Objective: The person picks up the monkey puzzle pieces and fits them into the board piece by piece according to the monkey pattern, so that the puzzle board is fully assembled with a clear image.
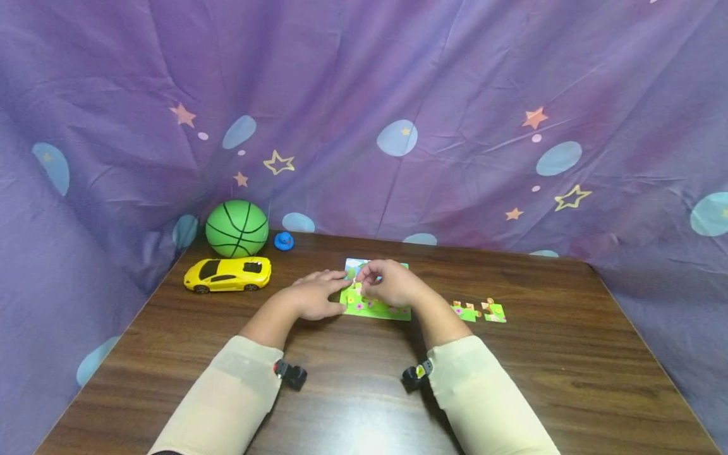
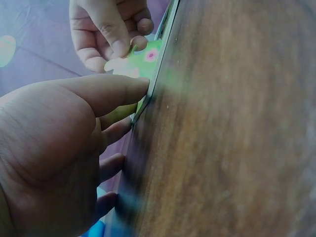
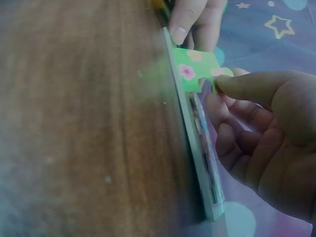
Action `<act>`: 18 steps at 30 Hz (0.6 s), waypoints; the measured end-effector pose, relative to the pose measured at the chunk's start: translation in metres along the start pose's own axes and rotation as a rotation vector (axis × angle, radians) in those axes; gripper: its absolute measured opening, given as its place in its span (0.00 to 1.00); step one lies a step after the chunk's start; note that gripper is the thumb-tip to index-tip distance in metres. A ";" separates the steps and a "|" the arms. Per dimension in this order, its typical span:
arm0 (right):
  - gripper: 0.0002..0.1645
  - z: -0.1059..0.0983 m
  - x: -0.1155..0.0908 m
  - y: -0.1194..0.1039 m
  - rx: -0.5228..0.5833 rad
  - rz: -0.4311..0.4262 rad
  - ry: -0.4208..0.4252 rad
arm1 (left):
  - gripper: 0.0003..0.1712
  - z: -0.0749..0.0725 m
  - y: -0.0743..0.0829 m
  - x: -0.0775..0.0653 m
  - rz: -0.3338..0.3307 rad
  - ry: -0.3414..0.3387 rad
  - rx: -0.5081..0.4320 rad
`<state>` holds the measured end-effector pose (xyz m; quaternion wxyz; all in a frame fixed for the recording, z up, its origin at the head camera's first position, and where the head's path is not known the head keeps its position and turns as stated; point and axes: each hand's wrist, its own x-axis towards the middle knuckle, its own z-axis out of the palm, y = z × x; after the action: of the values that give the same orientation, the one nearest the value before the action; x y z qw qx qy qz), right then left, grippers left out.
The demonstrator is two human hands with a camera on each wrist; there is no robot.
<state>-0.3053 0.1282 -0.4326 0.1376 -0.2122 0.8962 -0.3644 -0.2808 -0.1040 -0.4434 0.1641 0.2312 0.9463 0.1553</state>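
A jigsaw puzzle board (image 1: pixel 372 314) with a green and blue picture lies flat on the table. Above its left part, my right hand (image 1: pixel 391 284) pinches a green puzzle piece (image 3: pixel 193 69) between thumb and fingers. This piece carries pink and orange flowers and stands tilted up from the board in both wrist views. My left hand (image 1: pixel 315 297) rests at the board's left side with its fingers extended. Its thumb (image 2: pixel 121 93) touches the board's edge. Part of the picture is hidden under the right hand.
Right of the board lie loose puzzle pieces, one (image 1: pixel 495 312) apart from another (image 1: pixel 465 312) that the right forearm partly covers. At the back left are a yellow toy car (image 1: pixel 227 274), a green ball (image 1: pixel 237 229) and a blue rubber duck (image 1: pixel 284 241). A purple curtain (image 1: pixel 341 95) hangs behind.
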 end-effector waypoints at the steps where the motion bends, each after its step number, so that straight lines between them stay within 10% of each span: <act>1: 0.07 0.001 0.000 0.000 0.008 0.007 0.002 | 0.40 0.000 0.000 0.000 0.002 0.003 0.002; 18: 0.26 0.003 0.002 0.007 -0.086 0.028 -0.030 | 0.40 0.001 0.000 0.001 -0.012 0.014 -0.012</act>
<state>-0.3078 0.1296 -0.4401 0.1468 -0.2109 0.9117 -0.3205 -0.2817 -0.1032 -0.4445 0.1600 0.2232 0.9479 0.1617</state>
